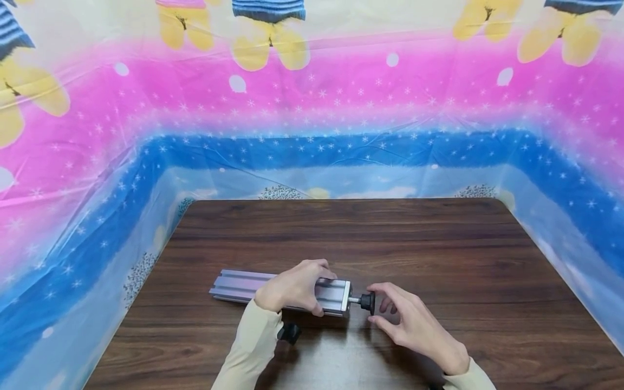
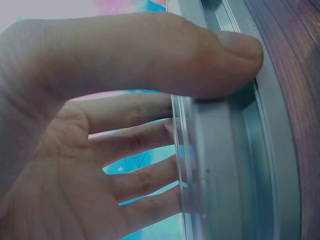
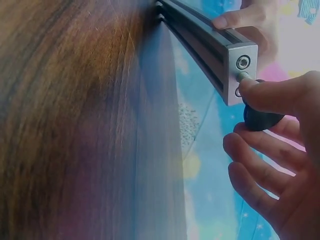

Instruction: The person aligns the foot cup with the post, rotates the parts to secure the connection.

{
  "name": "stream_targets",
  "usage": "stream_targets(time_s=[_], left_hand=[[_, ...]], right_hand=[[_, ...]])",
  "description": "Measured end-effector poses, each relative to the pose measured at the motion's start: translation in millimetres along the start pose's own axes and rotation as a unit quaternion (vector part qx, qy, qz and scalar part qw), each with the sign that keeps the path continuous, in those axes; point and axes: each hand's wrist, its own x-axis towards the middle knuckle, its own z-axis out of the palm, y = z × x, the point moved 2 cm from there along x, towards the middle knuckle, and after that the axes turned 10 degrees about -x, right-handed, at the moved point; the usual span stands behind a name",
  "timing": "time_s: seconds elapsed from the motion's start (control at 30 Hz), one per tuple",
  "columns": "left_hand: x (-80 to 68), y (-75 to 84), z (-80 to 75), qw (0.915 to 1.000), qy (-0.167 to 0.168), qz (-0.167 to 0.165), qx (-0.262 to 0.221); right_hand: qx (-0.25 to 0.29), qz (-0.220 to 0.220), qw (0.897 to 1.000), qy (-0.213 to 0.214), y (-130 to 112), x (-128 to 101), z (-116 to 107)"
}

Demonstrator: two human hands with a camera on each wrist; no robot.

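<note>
A silver aluminium profile [image 1: 333, 292] with grooves along its sides lies on the table, its end plate to the right. My left hand [image 1: 294, 290] grips it from above near that end, thumb [image 2: 220, 60] on the near side and fingers on the far side. From the end plate [image 3: 243, 82] sticks a threaded stud with a black levelling foot [image 1: 368, 303] on it. My right hand [image 1: 414, 325] holds this foot at its rim between thumb and index finger. In the right wrist view, the thumb covers part of the stud, and the other fingers stand apart from the foot.
The dark wood table [image 1: 341, 233] has rounded far corners. A small black item [image 1: 290, 333] shows beside the left cuff. A printed pink and blue cloth [image 1: 317, 108] hangs behind the table and along both sides.
</note>
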Motion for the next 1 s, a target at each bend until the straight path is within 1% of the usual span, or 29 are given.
stream_targets(time_s=[0.23, 0.37, 0.47, 0.63, 0.77, 0.9, 1.0], left_hand=[[-1.1, -0.3, 0.9, 1.0000, -0.002, -0.003, 0.005], [-0.6, -1.0, 1.6, 1.0000, -0.003, -0.002, 0.000], [0.0, -0.6, 1.5, 1.0000, -0.003, -0.004, -0.005], [0.7, 1.3, 0.9, 1.0000, -0.006, 0.000, -0.008], [1.0, 1.9, 0.9, 0.9999, -0.008, 0.004, -0.007], [0.6, 1.5, 1.0, 1.0000, -0.006, 0.002, -0.006], [0.8, 0.4, 1.5, 1.0000, -0.005, -0.002, -0.004]], right_hand=[[0.005, 0.046, 0.998, -0.032, 1.9, 0.1, 0.7], [-0.003, 0.046, 0.998, -0.032, 3.6, 1.4, 2.0], [-0.021, 0.043, 0.998, -0.026, 5.0, 2.8, 2.4], [-0.062, 0.067, 0.995, -0.038, 6.0, 4.3, 2.6], [-0.069, 0.085, 0.993, -0.051, 5.2, 4.5, 3.2], [-0.075, 0.094, 0.991, -0.056, 4.6, 3.4, 3.1], [-0.065, 0.095, 0.992, -0.051, 4.7, 0.9, 1.5]])
